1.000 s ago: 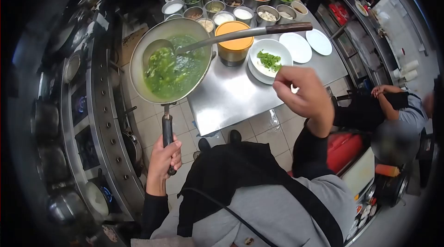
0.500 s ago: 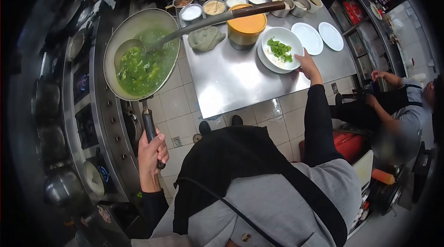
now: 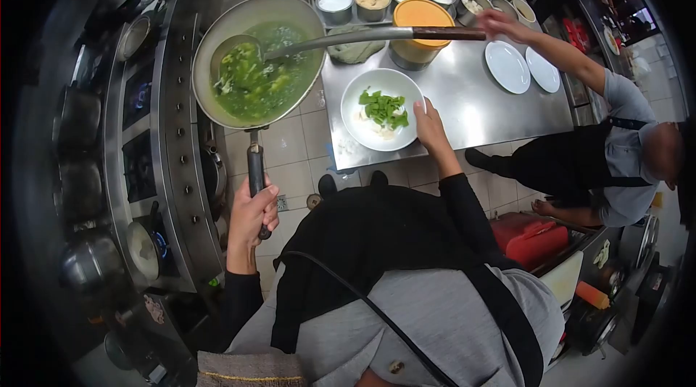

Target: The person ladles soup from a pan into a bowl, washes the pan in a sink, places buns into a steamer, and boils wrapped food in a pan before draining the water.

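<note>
Your left grip (image 3: 254, 209) clamps the pan handle (image 3: 256, 163), your right grip (image 3: 431, 128) the bowl (image 3: 352, 103) by its rim, apparently steadying both

The big round grey metal pan (image 3: 261, 10) looks dull on its inside wall, with a black handle (image 3: 255, 166) that looks smooth, and the long silver metal ladle (image 3: 341, 42) is shiny and ends in a dark brown handle (image 3: 453, 34) that looks like wood. The round white bowl (image 3: 354, 115) and the two oval white plates (image 3: 507, 69) are smooth and glossy, and the flat silver metal table (image 3: 464, 115) shines where the light hits it. The round orange lid (image 3: 423, 17) looks like smooth plastic, the crumpled grey-green cloth (image 3: 355, 52) looks soft and matt, and the folded grey-brown towel (image 3: 250, 365) looks rough and matt.
</note>
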Available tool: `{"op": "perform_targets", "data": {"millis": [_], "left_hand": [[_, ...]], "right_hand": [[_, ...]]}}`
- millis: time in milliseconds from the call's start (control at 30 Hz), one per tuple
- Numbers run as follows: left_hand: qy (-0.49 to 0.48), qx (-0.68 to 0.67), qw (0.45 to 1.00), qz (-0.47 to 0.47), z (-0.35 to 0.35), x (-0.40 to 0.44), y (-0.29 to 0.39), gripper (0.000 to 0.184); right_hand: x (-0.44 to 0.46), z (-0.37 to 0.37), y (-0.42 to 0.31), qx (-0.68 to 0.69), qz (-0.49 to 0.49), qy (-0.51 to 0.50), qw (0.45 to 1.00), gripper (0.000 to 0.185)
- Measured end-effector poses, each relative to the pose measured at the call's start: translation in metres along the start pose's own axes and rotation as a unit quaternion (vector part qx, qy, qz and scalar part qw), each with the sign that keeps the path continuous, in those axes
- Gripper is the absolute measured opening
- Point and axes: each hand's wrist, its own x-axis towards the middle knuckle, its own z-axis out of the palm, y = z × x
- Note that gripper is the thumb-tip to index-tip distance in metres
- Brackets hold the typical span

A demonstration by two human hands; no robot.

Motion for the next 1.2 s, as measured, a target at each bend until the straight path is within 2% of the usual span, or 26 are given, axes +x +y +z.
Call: {"op": "perform_targets", "data": {"millis": [133,233,300,333,367,433,467,533,567,600,633,700,800,933,1200], "left_hand": [[-0.011,0.017,1.000,-0.012,-0.008,0.005,-0.002,0.018],[-0.034,0.014,0.999,-0.021,-0.015,0.010,-0.006,0.018],[-0.034,0.031,0.999,-0.018,-0.016,0.009,-0.007,0.018],[-0.039,0.041,0.998,-0.018,-0.017,0.010,-0.006,0.018],[-0.044,0.048,0.998,-0.017,-0.015,0.011,-0.007,0.018],[-0.043,0.057,0.997,-0.023,-0.014,0.006,-0.009,0.017],[-0.049,0.064,0.997,-0.021,-0.016,0.006,-0.008,0.017],[-0.067,0.052,0.996,-0.019,-0.014,0.007,-0.003,0.018],[-0.065,0.061,0.996,-0.025,-0.012,0.004,-0.002,0.019],[-0.066,0.072,0.995,-0.028,-0.011,0.003,0.000,0.019],[-0.067,0.082,0.994,-0.029,-0.009,0.004,0.001,0.019],[-0.073,0.108,0.991,-0.016,-0.006,0.006,0.000,0.019],[-0.060,0.129,0.990,0.000,-0.005,0.008,-0.004,0.019],[-0.038,0.187,0.981,0.017,-0.008,0.012,-0.006,0.020],[-0.032,0.250,0.967,0.039,-0.002,0.016,-0.003,0.019]], "right_hand": [[0.009,0.019,-0.020,-0.020,0.014,-0.017,1.000,0.052],[-0.013,-0.003,-0.053,-0.112,-0.071,0.137,0.982,0.043],[-0.052,-0.055,-0.097,-0.167,-0.042,0.104,0.979,0.028],[-0.078,-0.072,-0.121,-0.173,-0.131,0.097,0.971,0.034],[-0.103,-0.090,-0.148,-0.178,-0.223,0.066,0.956,0.032],[-0.122,-0.108,-0.198,-0.039,-0.411,0.000,0.911,0.025],[-0.115,-0.123,-0.218,-0.206,-0.463,0.002,0.862,0.030],[-0.086,-0.120,-0.255,-0.405,-0.449,0.003,0.797,0.064],[-0.062,-0.120,-0.242,-0.446,-0.421,-0.027,0.789,0.084],[-0.035,-0.121,-0.215,-0.476,-0.397,-0.052,0.783,0.082],[-0.022,-0.124,-0.208,-0.502,-0.232,-0.177,0.814,0.070],[-0.001,-0.130,-0.205,-0.404,-0.018,-0.366,0.838,0.053],[-0.023,-0.151,-0.205,-0.408,-0.199,-0.233,0.860,0.040],[-0.049,-0.161,-0.221,-0.432,-0.209,-0.076,0.874,0.032],[-0.072,-0.183,-0.228,-0.472,-0.219,-0.017,0.854,0.031]]}}
